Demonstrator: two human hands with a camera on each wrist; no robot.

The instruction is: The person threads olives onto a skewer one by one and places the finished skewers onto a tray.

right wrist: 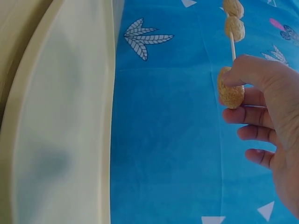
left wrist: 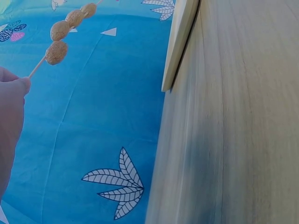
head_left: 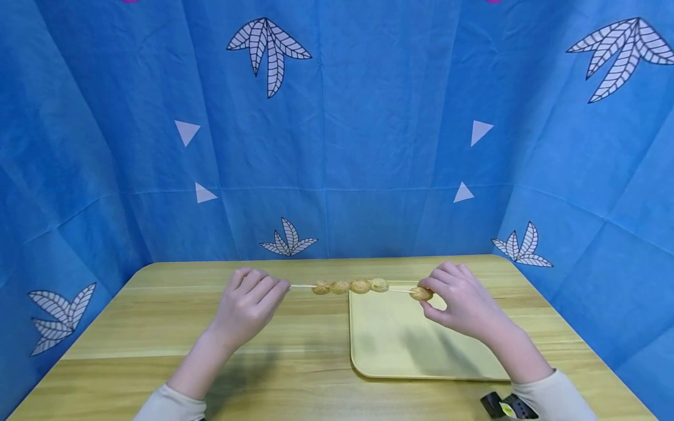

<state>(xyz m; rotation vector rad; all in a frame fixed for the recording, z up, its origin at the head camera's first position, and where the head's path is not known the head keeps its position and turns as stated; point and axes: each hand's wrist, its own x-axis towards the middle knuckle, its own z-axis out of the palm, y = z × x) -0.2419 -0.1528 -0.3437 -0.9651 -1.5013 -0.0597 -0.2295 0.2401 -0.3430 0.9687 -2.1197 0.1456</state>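
Note:
My left hand (head_left: 251, 299) grips one end of a thin wooden skewer (head_left: 301, 286), held level above the table. Several browned, rough-skinned food balls (head_left: 360, 286) sit side by side along its middle. At the skewer's other end, my right hand (head_left: 459, 299) pinches one more food ball (head_left: 421, 294) between thumb and fingers. A bare stretch of stick separates that ball from the row. The right wrist view shows the stick running into the pinched ball (right wrist: 231, 97), thumb on top and lower fingers loosely bent. In the left wrist view the row of balls (left wrist: 57, 52) slants away from the fingertips.
A pale yellow tray (head_left: 416, 339) lies on the wooden table (head_left: 158, 327), under the right hand and the skewer's right part. Blue patterned curtains (head_left: 337, 117) close in the back and both sides. A dark band (head_left: 508, 405) sits at the right wrist.

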